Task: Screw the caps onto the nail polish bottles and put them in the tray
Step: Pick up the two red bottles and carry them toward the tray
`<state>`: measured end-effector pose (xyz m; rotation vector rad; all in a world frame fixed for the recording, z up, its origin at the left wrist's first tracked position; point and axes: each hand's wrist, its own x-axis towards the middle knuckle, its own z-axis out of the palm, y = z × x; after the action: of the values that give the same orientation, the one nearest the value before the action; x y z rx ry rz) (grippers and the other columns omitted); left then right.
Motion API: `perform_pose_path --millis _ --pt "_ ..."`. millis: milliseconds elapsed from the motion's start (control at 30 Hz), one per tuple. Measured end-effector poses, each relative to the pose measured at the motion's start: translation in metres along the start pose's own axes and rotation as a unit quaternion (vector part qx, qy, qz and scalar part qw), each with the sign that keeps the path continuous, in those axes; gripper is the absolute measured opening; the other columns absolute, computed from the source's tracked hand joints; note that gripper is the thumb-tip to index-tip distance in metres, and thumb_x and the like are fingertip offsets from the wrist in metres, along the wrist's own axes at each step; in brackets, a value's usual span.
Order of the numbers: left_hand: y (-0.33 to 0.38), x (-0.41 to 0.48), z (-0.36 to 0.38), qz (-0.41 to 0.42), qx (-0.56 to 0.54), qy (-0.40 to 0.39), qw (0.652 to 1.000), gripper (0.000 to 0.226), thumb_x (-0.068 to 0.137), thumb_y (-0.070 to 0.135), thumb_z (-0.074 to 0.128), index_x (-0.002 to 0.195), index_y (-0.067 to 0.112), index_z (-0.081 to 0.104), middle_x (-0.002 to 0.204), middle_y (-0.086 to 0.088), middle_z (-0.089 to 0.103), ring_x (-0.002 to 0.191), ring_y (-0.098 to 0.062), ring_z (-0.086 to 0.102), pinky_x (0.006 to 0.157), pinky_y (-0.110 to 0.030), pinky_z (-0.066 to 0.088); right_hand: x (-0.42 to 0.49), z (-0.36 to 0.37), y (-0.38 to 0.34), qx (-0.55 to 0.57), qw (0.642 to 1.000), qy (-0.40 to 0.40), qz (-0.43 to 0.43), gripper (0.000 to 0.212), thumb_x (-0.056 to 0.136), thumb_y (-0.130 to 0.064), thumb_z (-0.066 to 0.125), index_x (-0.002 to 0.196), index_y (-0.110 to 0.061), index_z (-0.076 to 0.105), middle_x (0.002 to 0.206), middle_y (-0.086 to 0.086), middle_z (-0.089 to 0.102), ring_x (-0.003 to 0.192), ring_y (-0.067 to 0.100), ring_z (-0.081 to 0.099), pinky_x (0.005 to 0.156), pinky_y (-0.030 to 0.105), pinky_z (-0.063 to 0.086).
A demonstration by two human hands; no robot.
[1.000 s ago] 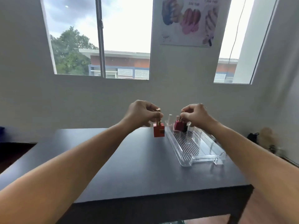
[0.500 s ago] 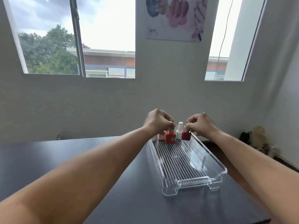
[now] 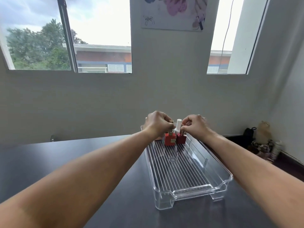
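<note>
A clear tray [image 3: 219, 166] lies lengthwise on the dark bench [image 3: 82, 162], right of the frame's centre. At its far end three nail polish bottles stand close together: a red bottle [image 3: 170, 142], a dark red bottle [image 3: 181, 140] just to its right, and a white bottle [image 3: 178, 125] behind and between them. The rest of the ribbed tray floor is bare.

The left hand [image 3: 157, 125] has its fingers [image 3: 167, 125] curled, pinching the red bottle's gold cap [image 3: 171, 132]. The right hand [image 3: 196, 126] pinches the top of the dark red bottle; its fingers [image 3: 186, 127] hide that cap.

A poster [image 3: 172, 15] hangs at top centre, a window [image 3: 65, 35] at upper left, blurred clutter [image 3: 263, 140] at right.
</note>
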<state>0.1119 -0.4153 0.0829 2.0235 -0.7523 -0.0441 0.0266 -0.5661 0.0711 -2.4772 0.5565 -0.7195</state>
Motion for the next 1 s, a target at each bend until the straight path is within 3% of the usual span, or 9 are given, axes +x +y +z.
perform_pose_path --millis 133,333,467,600,700,833,1000 --pt "-0.0003 0.0000 0.0018 -0.001 0.010 0.009 1.000 0.016 0.068 0.030 0.086 0.080 0.024 0.077 0.085 0.001 0.076 0.081 -0.019 0.073 0.073 -0.042 0.062 -0.0006 0.0010 -0.0002 0.000 1.000 -0.003 -0.004 0.012 0.068 -0.021 0.076 0.068 -0.028 0.067 0.072 -0.009 0.062 0.081 0.017 0.062 0.061 0.019 0.037" --pt "-0.0007 -0.0016 0.0016 -0.001 0.020 0.016 1.000 0.018 0.068 0.031 0.086 0.084 0.025 0.078 0.087 0.003 0.076 0.083 -0.017 0.072 0.075 -0.039 0.062 -0.0023 -0.0008 -0.0015 -0.011 1.000 -0.009 -0.003 0.020 0.068 -0.020 0.075 0.060 -0.033 0.062 0.069 -0.012 0.061 0.081 0.016 0.061 0.062 0.021 0.036" --pt "0.0006 -0.0021 0.0033 -0.003 0.026 0.020 0.999 0.016 0.069 0.032 0.085 0.083 0.026 0.077 0.089 0.003 0.076 0.084 -0.017 0.072 0.075 -0.039 0.062 -0.0029 -0.0012 -0.0025 -0.028 0.999 -0.012 -0.009 0.009 0.068 -0.020 0.073 0.068 -0.029 0.070 0.069 -0.013 0.059 0.080 0.016 0.060 0.067 0.023 0.036" --pt "0.0028 -0.0031 0.0075 0.010 0.055 0.039 0.998 0.018 0.070 0.038 0.083 0.084 0.028 0.078 0.088 0.007 0.076 0.088 -0.015 0.069 0.083 -0.036 0.057 -0.0044 -0.0011 -0.0024 -0.026 1.000 -0.008 -0.003 0.015 0.068 -0.020 0.074 0.063 -0.032 0.065 0.069 -0.014 0.061 0.081 0.015 0.061 0.066 0.023 0.039" --pt "0.0018 -0.0022 0.0078 0.018 0.042 0.025 0.999 0.019 0.070 0.034 0.084 0.085 0.024 0.078 0.083 0.006 0.077 0.082 -0.012 0.072 0.074 -0.033 0.060 -0.0042 -0.0007 -0.0015 -0.013 1.000 -0.005 -0.003 0.016 0.067 -0.019 0.075 0.062 -0.031 0.066 0.065 -0.017 0.060 0.076 0.013 0.059 0.058 0.015 0.035" --pt "0.0028 -0.0033 0.0063 0.026 0.047 0.023 0.998 0.022 0.070 0.034 0.085 0.088 0.023 0.078 0.087 0.006 0.077 0.083 -0.011 0.071 0.076 -0.032 0.059 -0.0033 -0.0005 -0.0009 -0.009 1.000 -0.009 0.001 0.012 0.068 -0.018 0.076 0.069 -0.028 0.070 0.069 -0.012 0.062 0.080 0.015 0.060 0.060 0.016 0.036" --pt "0.0044 -0.0092 -0.0012 0.021 0.032 0.024 0.999 0.030 0.072 0.031 0.084 0.099 0.021 0.076 0.096 0.002 0.076 0.091 -0.017 0.071 0.082 -0.037 0.059 -0.0059 -0.0022 -0.0005 -0.004 1.000 0.007 0.004 0.028 0.075 -0.020 0.074 0.103 -0.018 0.074 0.082 -0.004 0.068 0.093 0.019 0.064 0.073 0.023 0.040"
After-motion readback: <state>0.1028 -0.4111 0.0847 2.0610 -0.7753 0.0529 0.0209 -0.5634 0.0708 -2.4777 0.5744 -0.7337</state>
